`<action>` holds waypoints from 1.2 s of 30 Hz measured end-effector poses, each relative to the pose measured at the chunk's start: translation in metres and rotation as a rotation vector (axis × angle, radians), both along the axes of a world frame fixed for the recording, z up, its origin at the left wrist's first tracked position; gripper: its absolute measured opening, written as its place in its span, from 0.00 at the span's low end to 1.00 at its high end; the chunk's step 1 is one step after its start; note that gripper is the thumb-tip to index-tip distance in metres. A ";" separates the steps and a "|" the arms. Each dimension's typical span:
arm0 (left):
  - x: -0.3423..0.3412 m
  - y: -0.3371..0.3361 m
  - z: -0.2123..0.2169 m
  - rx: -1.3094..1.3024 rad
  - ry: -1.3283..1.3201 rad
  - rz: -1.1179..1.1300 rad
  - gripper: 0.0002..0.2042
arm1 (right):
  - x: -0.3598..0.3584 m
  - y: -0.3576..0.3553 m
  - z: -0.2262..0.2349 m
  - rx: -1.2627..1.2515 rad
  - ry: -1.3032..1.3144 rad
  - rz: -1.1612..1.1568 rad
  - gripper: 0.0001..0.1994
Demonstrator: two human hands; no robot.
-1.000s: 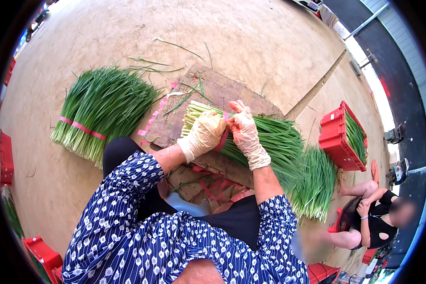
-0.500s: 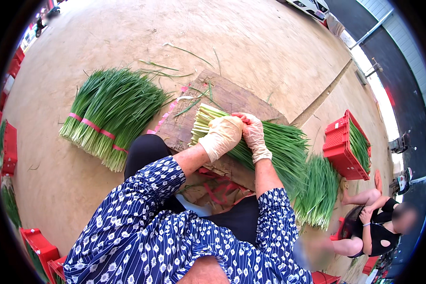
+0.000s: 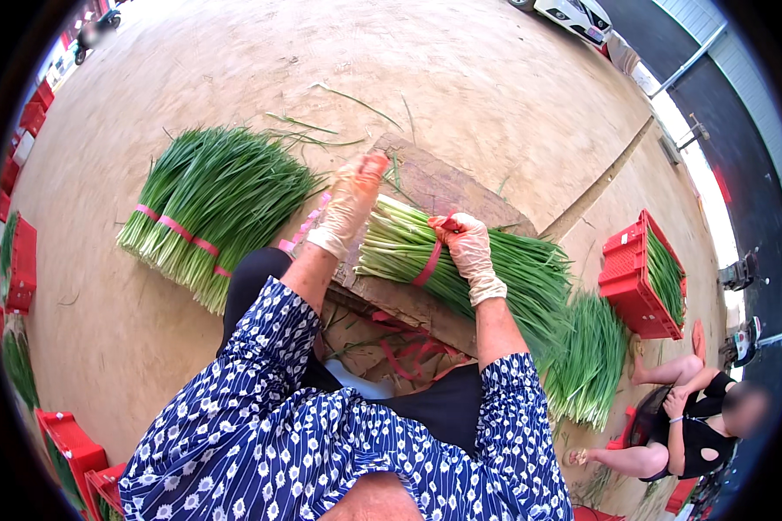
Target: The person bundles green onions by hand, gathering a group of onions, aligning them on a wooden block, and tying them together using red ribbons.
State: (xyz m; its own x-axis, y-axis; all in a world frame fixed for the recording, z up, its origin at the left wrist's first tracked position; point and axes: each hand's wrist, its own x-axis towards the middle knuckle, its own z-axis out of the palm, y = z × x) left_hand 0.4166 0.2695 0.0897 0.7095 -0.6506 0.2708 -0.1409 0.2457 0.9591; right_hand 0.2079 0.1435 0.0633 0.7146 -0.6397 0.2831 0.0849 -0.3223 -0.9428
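A bunch of garlic chives [image 3: 400, 239] lies on a worn wooden board [image 3: 434, 178], pale stems to the left and green leaves to the right. A red band [image 3: 428, 265] wraps around the stems. At the top of this band, my gloved right hand [image 3: 467, 247] pinches it with reddened fingertips. My gloved left hand [image 3: 352, 200] is raised over the board's left side, apart from the bunch. Motion blurs its red-stained fingers, so I cannot tell whether they hold anything. Pink strips [image 3: 308, 221] hang along the board's left edge.
Banded chive bunches [image 3: 217, 208] stand on the floor at left. Loose chives [image 3: 586, 356] lie right of the board, near a red crate [image 3: 630, 269] holding more. A seated person [image 3: 691, 417] is at lower right. Red crates [image 3: 69, 443] line the left side.
My left hand has left the bunch and moved up and left, uncovering the red band around the stems. My right hand stays at the top of the band.
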 end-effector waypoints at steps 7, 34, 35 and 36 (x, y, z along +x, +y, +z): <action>-0.040 0.023 0.016 0.256 0.285 -0.149 0.55 | -0.011 -0.003 0.006 0.132 -0.022 -0.007 0.09; -0.064 -0.030 -0.023 0.137 0.092 -0.360 0.39 | -0.058 -0.023 0.059 0.074 -0.211 -0.211 0.05; -0.063 -0.033 -0.033 0.084 0.271 -0.373 0.40 | -0.057 -0.024 0.059 0.075 -0.194 -0.208 0.05; -0.057 -0.033 -0.040 0.119 0.438 -0.299 0.35 | -0.060 -0.025 0.058 0.078 -0.173 -0.215 0.05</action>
